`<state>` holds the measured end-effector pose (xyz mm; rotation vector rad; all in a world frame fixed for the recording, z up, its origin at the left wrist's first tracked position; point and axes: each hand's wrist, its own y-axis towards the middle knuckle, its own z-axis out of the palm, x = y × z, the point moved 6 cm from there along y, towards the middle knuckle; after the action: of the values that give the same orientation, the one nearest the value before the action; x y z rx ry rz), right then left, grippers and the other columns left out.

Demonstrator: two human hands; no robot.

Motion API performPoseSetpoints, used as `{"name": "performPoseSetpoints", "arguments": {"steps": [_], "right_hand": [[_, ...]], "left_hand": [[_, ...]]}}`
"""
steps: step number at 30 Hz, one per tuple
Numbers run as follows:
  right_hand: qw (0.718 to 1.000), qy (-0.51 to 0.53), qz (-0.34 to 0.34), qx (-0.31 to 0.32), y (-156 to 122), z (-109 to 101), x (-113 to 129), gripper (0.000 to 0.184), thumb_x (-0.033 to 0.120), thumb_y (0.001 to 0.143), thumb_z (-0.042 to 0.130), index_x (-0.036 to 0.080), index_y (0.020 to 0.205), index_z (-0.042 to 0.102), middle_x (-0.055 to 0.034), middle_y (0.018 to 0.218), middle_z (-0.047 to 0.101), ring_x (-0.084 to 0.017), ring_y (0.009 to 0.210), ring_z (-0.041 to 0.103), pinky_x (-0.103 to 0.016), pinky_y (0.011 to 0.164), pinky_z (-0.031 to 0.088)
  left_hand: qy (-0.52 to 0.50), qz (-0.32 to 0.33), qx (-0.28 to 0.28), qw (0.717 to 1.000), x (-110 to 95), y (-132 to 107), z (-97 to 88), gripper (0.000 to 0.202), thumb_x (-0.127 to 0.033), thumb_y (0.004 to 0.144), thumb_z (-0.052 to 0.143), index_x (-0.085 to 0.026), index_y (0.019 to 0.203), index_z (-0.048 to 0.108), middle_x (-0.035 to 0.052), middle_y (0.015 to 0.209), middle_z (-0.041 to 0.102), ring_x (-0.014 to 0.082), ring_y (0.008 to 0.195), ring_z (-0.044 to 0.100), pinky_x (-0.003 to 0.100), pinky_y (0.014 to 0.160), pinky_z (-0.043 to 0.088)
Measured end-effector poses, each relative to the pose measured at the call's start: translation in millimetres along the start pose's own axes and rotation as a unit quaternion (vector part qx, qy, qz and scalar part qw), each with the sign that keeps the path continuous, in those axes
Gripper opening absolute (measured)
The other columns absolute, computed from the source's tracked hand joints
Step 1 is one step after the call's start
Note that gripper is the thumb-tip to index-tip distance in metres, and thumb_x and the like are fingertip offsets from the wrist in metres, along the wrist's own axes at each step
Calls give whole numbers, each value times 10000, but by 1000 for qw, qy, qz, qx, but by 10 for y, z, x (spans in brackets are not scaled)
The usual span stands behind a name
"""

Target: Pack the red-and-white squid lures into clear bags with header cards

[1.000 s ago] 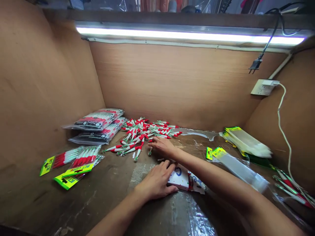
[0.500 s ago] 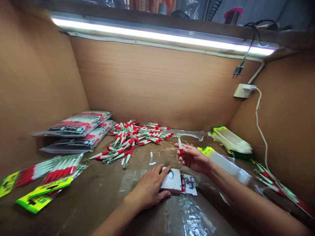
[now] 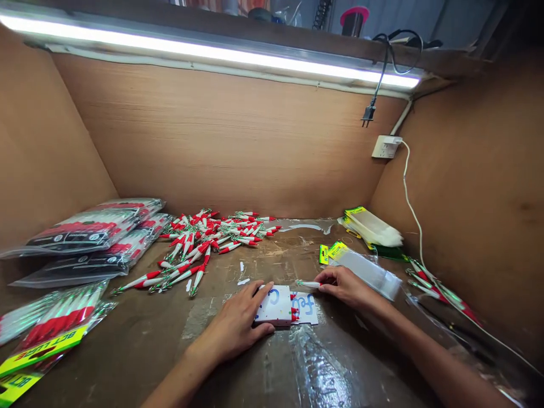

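Observation:
My left hand grips the left end of a small white box marked with a blue letter. Its thumb lies along the near side and its fingers along the far side. Red tips of several lures stick out of the box's right end, over a white card with blue writing. Just beyond that opening, my right hand pinches a single squid jig. This jig lies level, its green hooked end pointing left, its red end hidden in the fingers.
Loose red-and-white jigs are heaped at the back left. Packed bags and yellow-labelled lure packs lie on the left. Clear header bags sit at right, near a white cable. A black plug hangs above.
My right hand has lowered the jig toward the box's open end and turned it from upright to level. My left hand stays on the box. The whole view has swung right.

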<state>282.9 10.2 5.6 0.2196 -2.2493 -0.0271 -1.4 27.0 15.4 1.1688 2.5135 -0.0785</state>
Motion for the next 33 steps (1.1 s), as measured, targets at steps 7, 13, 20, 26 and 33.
{"name": "performPoseSetpoints", "arguments": {"steps": [7,13,20,26,33], "right_hand": [[990,-117,-76,26,-22,145,255,157,292,878,654,257,979,770,-50,908,708,-213,826,629,-312,740,451],[987,-140,-78,19,-58,128,291,153,276,905,637,257,990,763,-41,902,686,-195,839,619,-282,730,442],[986,-127,-105,-7,10,320,461,152,244,913,645,244,1014,758,-34,903,679,-168,809,621,-258,736,443],[977,-155,-144,-22,127,577,555,150,157,918,619,210,963,752,-35,866,671,-164,806,618,-250,723,444],[962,-170,-213,-1,119,666,540,173,181,958,571,208,954,742,-61,902,689,-188,878,597,-279,774,446]], "left_hand": [[-25,1,-9,1000,16,14,-11,835,-442,829,690,-392,1529,237,58,1483,410,295,1251,516,428,1062,417],[-50,5,-30,998,38,48,-12,939,-413,764,781,-386,1529,237,59,1456,444,298,1253,510,431,1063,414],[-63,12,-39,997,43,60,20,970,-375,736,822,-405,1518,249,40,1424,475,279,1224,537,416,1033,441],[-62,7,-44,997,52,38,18,963,-370,739,814,-380,1524,256,58,1419,482,291,1205,548,422,1024,445],[-67,-10,-39,997,57,24,5,981,-413,718,826,-378,1522,266,57,1406,493,299,1175,564,419,1001,461]]}}
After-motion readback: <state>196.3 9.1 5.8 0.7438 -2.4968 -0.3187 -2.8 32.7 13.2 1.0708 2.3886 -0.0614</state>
